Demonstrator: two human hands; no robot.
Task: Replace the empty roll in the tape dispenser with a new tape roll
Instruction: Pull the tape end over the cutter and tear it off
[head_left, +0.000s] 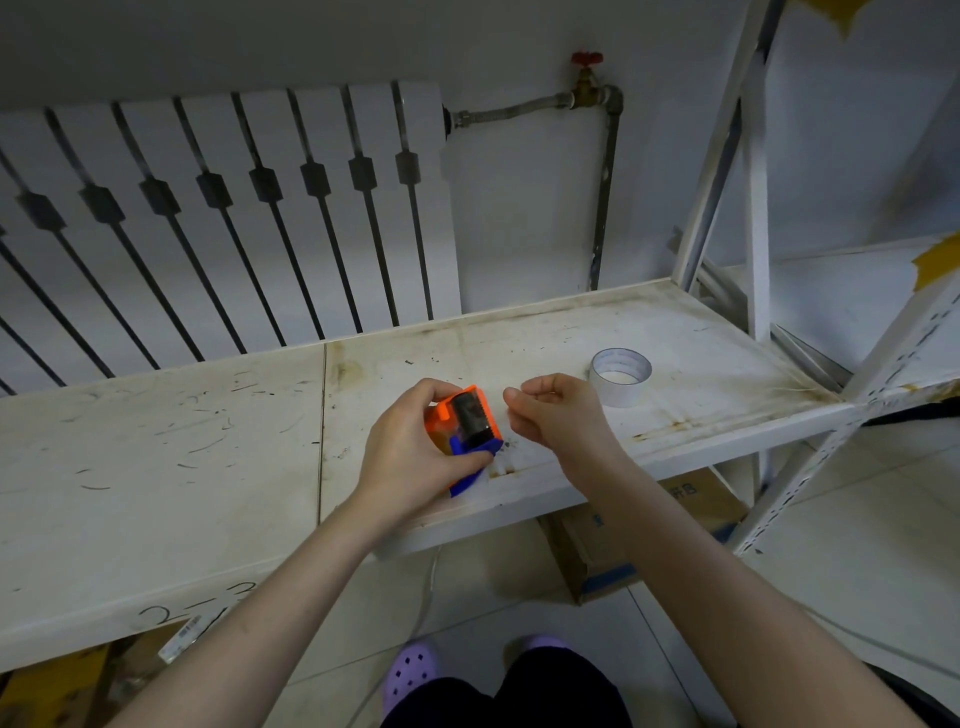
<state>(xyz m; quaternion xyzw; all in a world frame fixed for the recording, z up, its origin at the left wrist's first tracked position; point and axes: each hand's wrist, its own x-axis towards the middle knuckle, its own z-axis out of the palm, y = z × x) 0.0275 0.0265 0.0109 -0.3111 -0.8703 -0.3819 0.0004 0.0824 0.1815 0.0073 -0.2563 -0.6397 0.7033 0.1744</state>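
Left hand (415, 457) gripping one orange tape dispenser (465, 423), right hand (558, 410) loosely curled, empty, one tape roll (621, 375) on shelf (156, 447)

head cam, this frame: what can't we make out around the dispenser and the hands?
- Tape dispenser, head view: the left hand covers its near side; whether a core sits inside cannot be told.
- Right hand: fingers curled; anything pinched is too small to see.
- Tape roll: printing inside the core is blurred.
- Cardboard box: mostly hidden by the shelf.

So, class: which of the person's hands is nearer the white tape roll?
Right. The right hand sits just left of the tape roll; the left hand, holding the dispenser, is farther left.
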